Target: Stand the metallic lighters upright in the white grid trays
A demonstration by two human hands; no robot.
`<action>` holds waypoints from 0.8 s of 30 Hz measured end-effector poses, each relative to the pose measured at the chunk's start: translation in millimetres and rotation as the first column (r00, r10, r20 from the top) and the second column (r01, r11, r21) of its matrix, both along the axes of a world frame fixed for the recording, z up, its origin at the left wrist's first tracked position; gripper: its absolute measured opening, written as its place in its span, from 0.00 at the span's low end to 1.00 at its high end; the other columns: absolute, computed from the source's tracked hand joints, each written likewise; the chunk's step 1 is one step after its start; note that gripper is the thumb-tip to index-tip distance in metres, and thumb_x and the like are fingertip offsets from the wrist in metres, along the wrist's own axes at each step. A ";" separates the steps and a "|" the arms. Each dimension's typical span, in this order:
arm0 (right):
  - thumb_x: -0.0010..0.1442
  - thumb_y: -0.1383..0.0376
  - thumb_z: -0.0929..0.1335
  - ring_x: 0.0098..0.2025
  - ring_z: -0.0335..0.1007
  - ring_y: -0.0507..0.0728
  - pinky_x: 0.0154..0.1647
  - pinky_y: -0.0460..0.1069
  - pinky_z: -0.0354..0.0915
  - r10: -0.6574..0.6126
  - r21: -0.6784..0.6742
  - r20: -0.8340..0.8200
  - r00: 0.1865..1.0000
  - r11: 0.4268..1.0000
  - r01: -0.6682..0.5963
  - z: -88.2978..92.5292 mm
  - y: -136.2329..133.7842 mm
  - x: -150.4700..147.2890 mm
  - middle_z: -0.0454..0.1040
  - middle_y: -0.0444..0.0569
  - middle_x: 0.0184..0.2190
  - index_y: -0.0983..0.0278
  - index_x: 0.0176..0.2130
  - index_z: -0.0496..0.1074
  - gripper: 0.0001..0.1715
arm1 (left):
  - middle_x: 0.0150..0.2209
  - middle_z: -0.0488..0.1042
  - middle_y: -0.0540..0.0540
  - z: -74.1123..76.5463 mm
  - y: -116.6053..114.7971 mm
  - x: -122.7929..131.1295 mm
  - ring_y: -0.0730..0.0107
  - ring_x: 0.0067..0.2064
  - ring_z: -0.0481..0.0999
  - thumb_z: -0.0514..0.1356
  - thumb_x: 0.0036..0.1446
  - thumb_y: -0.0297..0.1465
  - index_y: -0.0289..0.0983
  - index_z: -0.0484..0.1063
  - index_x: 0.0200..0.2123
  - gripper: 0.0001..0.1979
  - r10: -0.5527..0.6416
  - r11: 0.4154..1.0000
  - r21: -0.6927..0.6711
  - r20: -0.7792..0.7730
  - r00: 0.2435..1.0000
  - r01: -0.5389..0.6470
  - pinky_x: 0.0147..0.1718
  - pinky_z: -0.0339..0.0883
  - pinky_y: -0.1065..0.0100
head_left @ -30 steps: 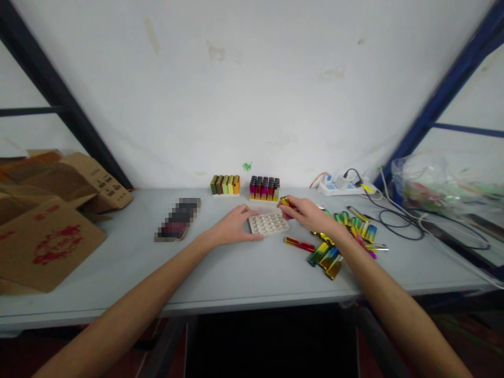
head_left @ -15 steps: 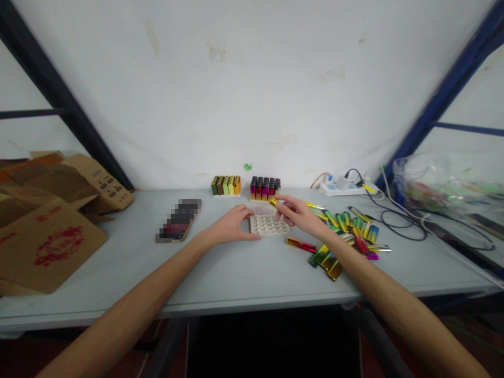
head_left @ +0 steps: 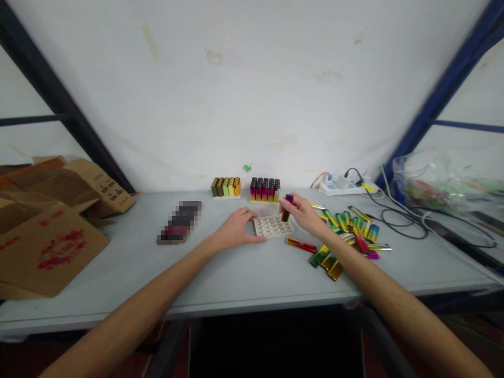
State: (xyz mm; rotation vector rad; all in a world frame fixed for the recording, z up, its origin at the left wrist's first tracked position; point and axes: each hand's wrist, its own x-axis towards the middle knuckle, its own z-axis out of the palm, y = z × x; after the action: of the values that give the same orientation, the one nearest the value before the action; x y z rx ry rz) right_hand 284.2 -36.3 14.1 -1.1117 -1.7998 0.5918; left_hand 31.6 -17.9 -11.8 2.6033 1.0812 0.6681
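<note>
Pinching lighter [head_left: 287, 208] upright in right hand [head_left: 305, 212] — over tray [head_left: 273, 227], left hand [head_left: 239, 230] flat beside.

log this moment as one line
left hand: rests at left edge of white tray | right hand: holds lighter upright over tray | loose lighters: piled right of tray

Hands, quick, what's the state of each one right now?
Left hand: open, fingers touching the white tray at its edge.
Right hand: closed on a lighter, held roughly upright over the tray.
</note>
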 end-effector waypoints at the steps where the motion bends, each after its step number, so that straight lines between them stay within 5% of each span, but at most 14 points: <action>1: 0.66 0.39 0.62 0.32 0.69 0.55 0.37 0.50 0.65 0.056 -0.050 -0.030 0.998 0.997 -0.058 -0.1 -0.7 -1.5 0.73 0.48 0.28 0.64 0.31 0.73 0.34 | 0.44 0.73 0.41 -0.2 0.0 0.3 0.52 0.48 0.74 0.72 0.46 0.53 0.36 0.75 0.47 0.32 0.001 1.000 0.000 0.004 1.000 -0.001 0.52 0.69 0.54; 6: 0.64 0.36 0.63 0.20 0.57 0.50 0.23 0.46 0.59 0.184 -0.285 -0.263 0.947 0.923 -0.258 0.7 -8.3 -13.0 0.59 0.36 0.19 0.61 0.35 0.65 0.31 | 0.44 0.73 0.41 -2.1 1.3 0.8 0.51 0.48 0.74 0.71 0.46 0.55 0.36 0.75 0.50 0.35 -0.006 1.000 -0.019 0.012 1.000 0.007 0.52 0.69 0.54; 11: 0.62 0.34 0.62 0.19 0.49 0.49 0.20 0.46 0.50 0.007 -0.258 -0.209 0.978 0.964 -0.063 2.9 -13.0 -18.8 0.53 0.37 0.17 0.59 0.25 0.56 0.35 | 0.44 0.73 0.42 -1.9 2.0 0.6 0.52 0.47 0.75 0.71 0.47 0.55 0.37 0.75 0.52 0.36 -0.017 0.999 -0.039 0.002 1.000 0.017 0.50 0.70 0.54; 16: 0.62 0.45 0.62 0.21 0.48 0.50 0.23 0.48 0.47 -0.138 -0.176 -0.056 0.989 0.976 0.126 2.3 -12.3 -16.4 0.52 0.40 0.17 0.59 0.20 0.54 0.29 | 0.45 0.73 0.42 -1.3 1.5 0.6 0.53 0.46 0.75 0.71 0.47 0.54 0.38 0.75 0.52 0.35 -0.016 0.999 -0.046 0.010 1.000 0.016 0.50 0.71 0.55; 20: 0.60 0.53 0.60 0.23 0.50 0.51 0.25 0.49 0.45 -0.167 -0.140 0.031 0.985 0.975 0.170 0.3 -11.8 -16.7 0.52 0.41 0.18 0.59 0.20 0.54 0.21 | 0.44 0.73 0.42 -1.6 1.8 0.6 0.53 0.46 0.75 0.71 0.47 0.54 0.38 0.76 0.51 0.34 -0.023 0.999 -0.042 0.010 1.000 0.024 0.50 0.70 0.55; 24: 0.62 0.50 0.60 0.24 0.52 0.52 0.25 0.49 0.48 -0.156 -0.117 0.052 0.986 0.980 0.161 -0.2 -11.1 -17.0 0.55 0.41 0.19 0.59 0.21 0.56 0.24 | 0.44 0.73 0.42 -1.5 1.2 1.3 0.54 0.46 0.75 0.71 0.48 0.55 0.37 0.75 0.53 0.35 -0.024 0.999 -0.040 -0.007 1.000 0.023 0.50 0.70 0.56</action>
State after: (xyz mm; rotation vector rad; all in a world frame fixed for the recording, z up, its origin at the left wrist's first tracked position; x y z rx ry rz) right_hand 267.2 -47.4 13.9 -1.3455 -1.7101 0.5919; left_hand 32.9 -16.7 -13.3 2.5823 1.0534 0.6252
